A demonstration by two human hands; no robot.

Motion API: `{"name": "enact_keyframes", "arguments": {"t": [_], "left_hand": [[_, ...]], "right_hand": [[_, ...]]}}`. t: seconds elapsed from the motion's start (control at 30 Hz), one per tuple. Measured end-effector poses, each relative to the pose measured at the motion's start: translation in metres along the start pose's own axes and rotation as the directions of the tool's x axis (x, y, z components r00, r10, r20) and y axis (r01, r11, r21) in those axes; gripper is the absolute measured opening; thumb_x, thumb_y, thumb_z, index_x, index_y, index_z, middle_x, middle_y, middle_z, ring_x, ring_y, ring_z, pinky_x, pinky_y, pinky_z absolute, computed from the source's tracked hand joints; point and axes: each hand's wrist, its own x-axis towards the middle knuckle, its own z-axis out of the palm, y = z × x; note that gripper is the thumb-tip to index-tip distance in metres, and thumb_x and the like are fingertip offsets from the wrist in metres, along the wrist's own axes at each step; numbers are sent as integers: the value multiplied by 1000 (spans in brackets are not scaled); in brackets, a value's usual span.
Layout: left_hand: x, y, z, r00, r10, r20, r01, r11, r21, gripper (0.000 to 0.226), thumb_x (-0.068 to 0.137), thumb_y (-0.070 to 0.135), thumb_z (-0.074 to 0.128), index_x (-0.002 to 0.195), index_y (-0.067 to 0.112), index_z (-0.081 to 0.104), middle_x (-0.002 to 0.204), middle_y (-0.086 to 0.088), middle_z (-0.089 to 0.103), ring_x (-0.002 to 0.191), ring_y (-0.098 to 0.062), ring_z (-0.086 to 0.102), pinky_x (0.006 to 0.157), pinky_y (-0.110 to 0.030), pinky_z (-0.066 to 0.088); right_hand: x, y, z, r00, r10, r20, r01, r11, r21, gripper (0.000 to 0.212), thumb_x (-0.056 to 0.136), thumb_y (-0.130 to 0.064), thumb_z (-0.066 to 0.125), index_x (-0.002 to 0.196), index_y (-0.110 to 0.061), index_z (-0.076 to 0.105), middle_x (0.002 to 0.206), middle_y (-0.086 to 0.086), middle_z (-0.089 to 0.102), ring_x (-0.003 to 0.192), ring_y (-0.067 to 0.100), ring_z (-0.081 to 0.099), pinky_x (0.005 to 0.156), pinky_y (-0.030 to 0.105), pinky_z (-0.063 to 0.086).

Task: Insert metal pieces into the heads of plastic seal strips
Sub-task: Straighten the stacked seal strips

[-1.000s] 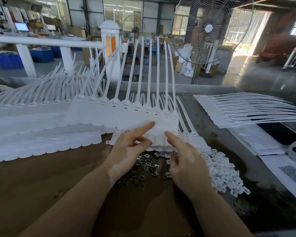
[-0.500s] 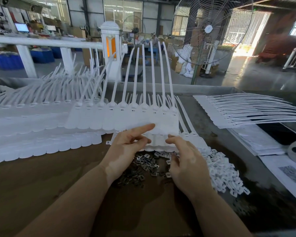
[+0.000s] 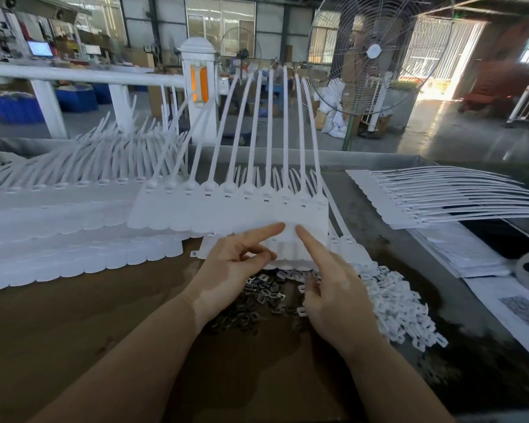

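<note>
Fingers: right hand (image 3: 333,288) forefinger now extended onto seal strip sheet (image 3: 235,209); left hand (image 3: 235,264) forefinger alongside, thumb beneath, pinching sheet. Sheet raised, tails steeper. Metal pieces (image 3: 257,297) untouched; insertion judged pending.

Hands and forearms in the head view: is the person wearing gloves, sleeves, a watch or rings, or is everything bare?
Both are bare. The left hand and right hand have no gloves, and no rings show on the visible fingers. Both forearms are uncovered up to the bottom edge of the picture: no sleeves, watch, wristband or markings in sight.
</note>
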Motion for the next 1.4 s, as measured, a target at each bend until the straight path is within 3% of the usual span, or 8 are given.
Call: {"name": "enact_keyframes", "arguments": {"t": [0.13, 0.43, 0.6, 0.77, 0.97, 1.07, 1.2, 1.4], "left_hand": [[-1, 2, 0, 1000, 16, 23, -17, 999, 40, 53, 92, 12, 56, 109, 61, 57, 90, 13, 68, 83, 7, 59, 79, -8, 41], [-3, 4, 2, 996, 83, 36, -86, 991, 100, 56, 87, 20, 64, 122, 60, 46, 99, 5, 60, 76, 8, 56, 72, -5, 41], [0, -2, -6, 971, 15, -239, -25, 999, -38, 61, 79, 46, 68, 128, 59, 35, 96, 10, 61, 74, -1, 59, 71, -18, 43], [5, -8, -10, 897, -43, -440, 1, 996, -95, 40, 83, 52, 54, 121, 57, 40, 104, 6, 58, 73, -2, 63, 69, -28, 47], [12, -17, -20, 742, -94, -664, 91, 995, -39, 15, 98, 43, 38, 112, 44, 43, 78, 8, 56, 65, -11, 60, 62, -32, 45], [16, -22, -29, 691, -138, -709, 146, 988, -50, 14, 99, 38, 36, 101, 35, 50, 85, 4, 58, 64, -11, 56, 58, -30, 41], [20, -29, -35, 714, -147, -685, 225, 974, 26, 17, 96, 21, 46, 93, 26, 62, 84, 2, 61, 79, -22, 56, 74, -38, 48], [21, -33, -34, 739, -146, -658, 315, 938, 145, 18, 96, 18, 47, 101, 22, 63, 84, 11, 57, 73, -3, 50, 60, -18, 35]], "right_hand": [[1, 1, 0, 998, 0, -68, 3, 1000, 31, 74, 72, 19, 53, 138, -12, 40, 129, -9, 44, 121, 4, 40, 102, 16, 31], [2, -1, 0, 973, 7, -232, -17, 999, -38, 64, 70, 21, 56, 129, -2, 52, 121, 14, 61, 110, 31, 60, 86, 41, 53], [1, 7, -3, 927, 234, -292, -244, 970, 1, 62, 79, 12, 51, 134, -16, 48, 105, 20, 67, 91, 38, 63, 74, 38, 51], [1, 6, -2, 928, 243, -283, -260, 965, -24, 62, 80, 9, 51, 136, -17, 45, 108, 17, 67, 91, 38, 62, 73, 39, 52], [1, 7, -3, 921, 298, -250, -313, 950, -19, 64, 82, 6, 49, 140, -17, 37, 115, 18, 63, 99, 39, 59, 75, 41, 51], [1, 11, -4, 910, 336, -243, -349, 937, -10, 66, 83, 5, 50, 143, -16, 32, 132, 10, 54, 99, 39, 60, 76, 44, 52], [1, 12, -4, 907, 353, -229, -360, 933, 10, 66, 83, 6, 50, 143, -11, 30, 140, 10, 45, 117, 31, 53, 90, 48, 49], [3, 11, -3, 893, 386, -231, -400, 916, -13, 62, 84, 4, 52, 142, -9, 34, 143, 14, 40, 135, 25, 30, 108, 36, 30]]}}
